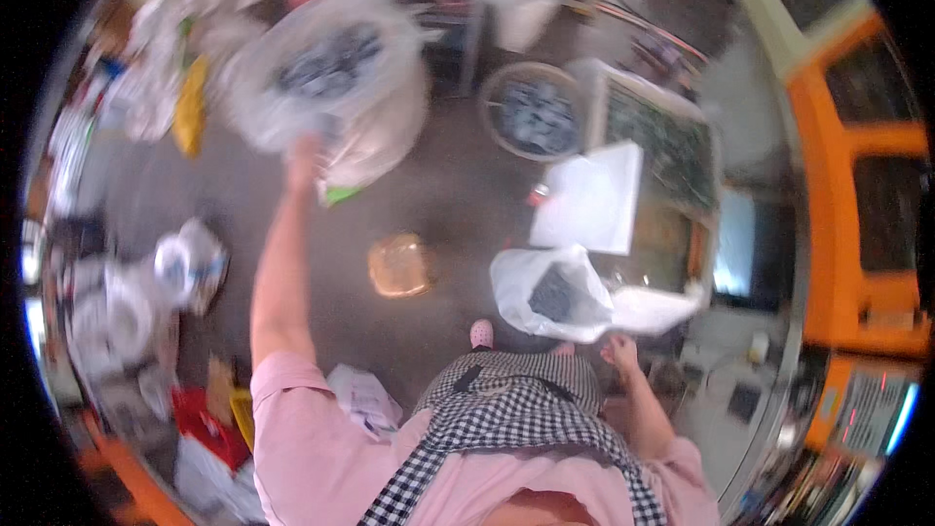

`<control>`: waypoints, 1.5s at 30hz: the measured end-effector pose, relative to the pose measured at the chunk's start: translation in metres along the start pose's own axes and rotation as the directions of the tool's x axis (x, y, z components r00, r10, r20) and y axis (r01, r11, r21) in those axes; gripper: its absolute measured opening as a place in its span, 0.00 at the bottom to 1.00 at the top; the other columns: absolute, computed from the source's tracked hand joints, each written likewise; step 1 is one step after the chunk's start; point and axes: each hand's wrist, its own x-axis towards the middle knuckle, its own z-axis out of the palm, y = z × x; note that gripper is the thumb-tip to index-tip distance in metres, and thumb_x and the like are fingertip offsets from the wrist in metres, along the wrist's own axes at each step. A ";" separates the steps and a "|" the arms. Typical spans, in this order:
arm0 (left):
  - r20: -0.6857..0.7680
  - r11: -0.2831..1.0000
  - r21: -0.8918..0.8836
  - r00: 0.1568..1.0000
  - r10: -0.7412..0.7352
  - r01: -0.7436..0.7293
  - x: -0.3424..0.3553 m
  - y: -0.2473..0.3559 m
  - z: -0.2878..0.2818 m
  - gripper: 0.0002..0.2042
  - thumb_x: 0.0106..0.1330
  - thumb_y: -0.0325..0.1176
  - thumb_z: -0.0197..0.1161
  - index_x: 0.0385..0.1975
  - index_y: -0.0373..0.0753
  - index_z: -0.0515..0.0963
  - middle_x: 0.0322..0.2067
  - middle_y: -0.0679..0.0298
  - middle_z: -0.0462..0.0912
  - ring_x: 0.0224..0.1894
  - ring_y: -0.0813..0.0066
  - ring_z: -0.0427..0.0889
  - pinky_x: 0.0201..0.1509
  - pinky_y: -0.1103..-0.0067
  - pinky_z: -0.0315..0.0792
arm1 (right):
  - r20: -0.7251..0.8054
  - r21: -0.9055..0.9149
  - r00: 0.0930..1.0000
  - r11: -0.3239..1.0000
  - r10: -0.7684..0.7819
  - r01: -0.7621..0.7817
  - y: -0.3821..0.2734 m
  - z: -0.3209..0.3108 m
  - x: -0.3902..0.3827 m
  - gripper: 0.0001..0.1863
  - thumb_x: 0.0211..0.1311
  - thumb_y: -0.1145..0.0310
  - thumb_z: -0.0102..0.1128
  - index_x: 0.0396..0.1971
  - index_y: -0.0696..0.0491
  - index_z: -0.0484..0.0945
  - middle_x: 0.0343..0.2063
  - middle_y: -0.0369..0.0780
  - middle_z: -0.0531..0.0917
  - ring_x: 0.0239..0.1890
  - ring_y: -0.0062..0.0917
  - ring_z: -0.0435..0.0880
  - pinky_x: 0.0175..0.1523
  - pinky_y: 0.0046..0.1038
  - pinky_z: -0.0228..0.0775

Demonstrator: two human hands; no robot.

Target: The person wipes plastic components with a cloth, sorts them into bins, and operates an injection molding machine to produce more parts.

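- A black-and-white checked apron (526, 419) over the front of the body, its squares larger on the bib and looking finer toward the lower edge.
- Checked shoulder straps (404, 475) at the top of the apron, one on each side.
- A dark band (472, 376) across the apron's middle.
- A plain pale pink shirt (467, 479) behind the apron.
- Short pink sleeves (292, 409) to either side of the apron, the left one with a folded cuff (290, 372).
- A pink shoe (481, 333) with small holes, just past the apron's hem.
- Bare left hand (308, 151) and right hand (620, 352).

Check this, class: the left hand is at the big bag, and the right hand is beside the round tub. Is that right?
No: the head view shows the right hand beside the small white bag, not the round tub. The left hand is at the big bag.
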 end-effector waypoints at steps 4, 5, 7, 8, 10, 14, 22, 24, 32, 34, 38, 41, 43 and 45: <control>-0.164 0.991 -0.130 0.986 0.014 -0.036 0.111 0.032 -0.078 0.24 0.67 0.47 0.46 0.57 0.36 0.65 0.48 0.57 0.75 0.49 0.66 0.74 0.55 0.72 0.65 | -0.096 -0.454 0.941 0.856 -0.323 0.247 -0.043 0.002 -0.050 0.16 0.57 0.65 0.54 0.41 0.60 0.72 0.27 0.44 0.79 0.25 0.25 0.80 0.30 0.28 0.72; -0.192 0.988 -0.146 0.981 0.020 -0.049 0.124 0.028 -0.051 0.23 0.67 0.44 0.47 0.56 0.34 0.67 0.51 0.54 0.74 0.52 0.65 0.73 0.57 0.74 0.64 | -0.167 -0.596 0.876 0.754 -0.452 0.275 -0.009 -0.019 -0.038 0.19 0.56 0.65 0.55 0.45 0.60 0.71 0.28 0.46 0.80 0.26 0.29 0.81 0.34 0.30 0.72; -0.159 0.977 0.117 0.968 0.195 -0.178 0.097 0.004 0.052 0.22 0.67 0.48 0.46 0.36 0.30 0.74 0.27 0.61 0.78 0.29 0.66 0.74 0.35 0.71 0.70 | -0.286 -0.258 0.944 0.962 -0.165 0.090 0.012 -0.032 -0.067 0.21 0.55 0.65 0.55 0.47 0.59 0.69 0.28 0.46 0.80 0.30 0.33 0.80 0.38 0.31 0.71; -0.073 0.929 -0.040 0.928 0.364 -0.368 0.103 -0.033 0.024 0.20 0.65 0.47 0.50 0.29 0.32 0.73 0.20 0.66 0.72 0.23 0.69 0.68 0.28 0.73 0.66 | -0.262 -0.348 0.934 0.926 -0.243 0.143 -0.001 -0.028 -0.063 0.21 0.55 0.66 0.55 0.48 0.59 0.69 0.27 0.46 0.80 0.31 0.33 0.80 0.40 0.32 0.71; 0.393 0.724 0.170 0.720 0.572 -0.669 0.098 -0.108 0.041 0.10 0.58 0.37 0.55 0.29 0.36 0.75 0.24 0.63 0.76 0.27 0.74 0.73 0.29 0.76 0.69 | -0.255 -0.393 0.912 0.896 -0.321 0.206 0.006 -0.038 -0.070 0.21 0.54 0.66 0.57 0.48 0.58 0.70 0.27 0.45 0.81 0.34 0.34 0.80 0.42 0.33 0.70; 0.736 0.973 0.194 0.637 -0.229 0.125 -0.114 -0.187 0.217 0.10 0.62 0.36 0.58 0.34 0.36 0.75 0.22 0.63 0.77 0.21 0.69 0.76 0.25 0.75 0.74 | -0.297 -0.387 0.952 0.920 -0.069 -0.054 0.059 -0.074 -0.092 0.23 0.57 0.62 0.56 0.51 0.59 0.68 0.47 0.50 0.75 0.50 0.41 0.73 0.55 0.37 0.65; 0.798 0.882 0.434 0.375 -0.471 0.184 -0.314 -0.107 0.323 0.14 0.61 0.36 0.59 0.39 0.31 0.73 0.29 0.63 0.79 0.27 0.77 0.78 0.26 0.81 0.72 | -0.303 -0.401 0.949 0.915 -0.088 -0.043 0.095 -0.148 -0.031 0.22 0.54 0.63 0.59 0.46 0.59 0.72 0.45 0.51 0.76 0.49 0.42 0.74 0.53 0.36 0.66; 0.785 0.876 0.466 0.401 -0.472 0.120 -0.331 -0.096 0.339 0.14 0.61 0.37 0.59 0.39 0.31 0.73 0.28 0.64 0.79 0.26 0.79 0.78 0.26 0.82 0.72 | -0.213 -0.433 0.972 0.901 -0.101 -0.001 0.082 -0.158 -0.005 0.22 0.54 0.63 0.59 0.47 0.59 0.72 0.48 0.51 0.74 0.51 0.42 0.71 0.55 0.37 0.64; 0.835 0.727 0.512 0.464 -0.296 -0.458 -0.388 -0.106 0.495 0.19 0.59 0.38 0.60 0.47 0.37 0.69 0.34 0.53 0.78 0.28 0.66 0.77 0.32 0.72 0.71 | -0.173 -0.154 0.975 0.981 -0.140 0.114 0.063 -0.245 0.079 0.16 0.58 0.68 0.55 0.44 0.59 0.73 0.36 0.46 0.79 0.39 0.34 0.79 0.46 0.30 0.69; 0.898 0.735 0.320 0.439 -0.035 -0.598 -0.399 -0.113 0.574 0.19 0.58 0.36 0.60 0.47 0.38 0.69 0.33 0.52 0.77 0.33 0.57 0.76 0.38 0.68 0.70 | -0.199 -0.063 0.978 0.997 -0.067 0.055 0.094 -0.266 0.084 0.14 0.58 0.70 0.54 0.43 0.59 0.73 0.31 0.45 0.81 0.34 0.30 0.80 0.42 0.28 0.71; 0.882 0.816 0.338 0.459 -0.102 -0.469 -0.398 -0.161 0.729 0.16 0.57 0.30 0.59 0.45 0.40 0.69 0.38 0.44 0.75 0.42 0.43 0.71 0.49 0.61 0.66 | -0.281 -0.196 0.960 0.980 -0.016 -0.041 0.169 -0.277 0.076 0.14 0.58 0.70 0.53 0.43 0.59 0.73 0.29 0.44 0.81 0.33 0.28 0.81 0.40 0.28 0.71; 0.934 0.609 0.348 0.319 -0.160 -0.713 -0.376 -0.213 0.820 0.15 0.61 0.39 0.54 0.48 0.45 0.72 0.42 0.49 0.76 0.45 0.45 0.72 0.51 0.62 0.66 | -0.296 -0.107 0.950 0.985 0.095 -0.132 0.223 -0.270 0.061 0.13 0.58 0.71 0.54 0.42 0.59 0.73 0.29 0.45 0.81 0.33 0.30 0.81 0.41 0.29 0.71; 0.885 0.629 0.393 0.462 -0.059 -0.672 -0.342 -0.314 0.826 0.17 0.62 0.46 0.50 0.48 0.48 0.72 0.42 0.53 0.78 0.46 0.48 0.72 0.51 0.62 0.66 | -0.256 -0.203 0.960 0.965 0.113 -0.168 0.234 -0.279 0.075 0.12 0.59 0.72 0.53 0.42 0.59 0.73 0.29 0.44 0.81 0.31 0.28 0.81 0.39 0.28 0.72; 0.800 0.567 0.582 0.533 -0.275 -0.582 -0.356 -0.312 0.871 0.17 0.62 0.48 0.50 0.47 0.50 0.73 0.41 0.52 0.79 0.46 0.48 0.72 0.51 0.62 0.66 | -0.284 -0.057 0.923 0.956 0.261 -0.288 0.264 -0.270 0.075 0.12 0.60 0.72 0.52 0.43 0.59 0.73 0.29 0.42 0.81 0.31 0.25 0.81 0.38 0.25 0.73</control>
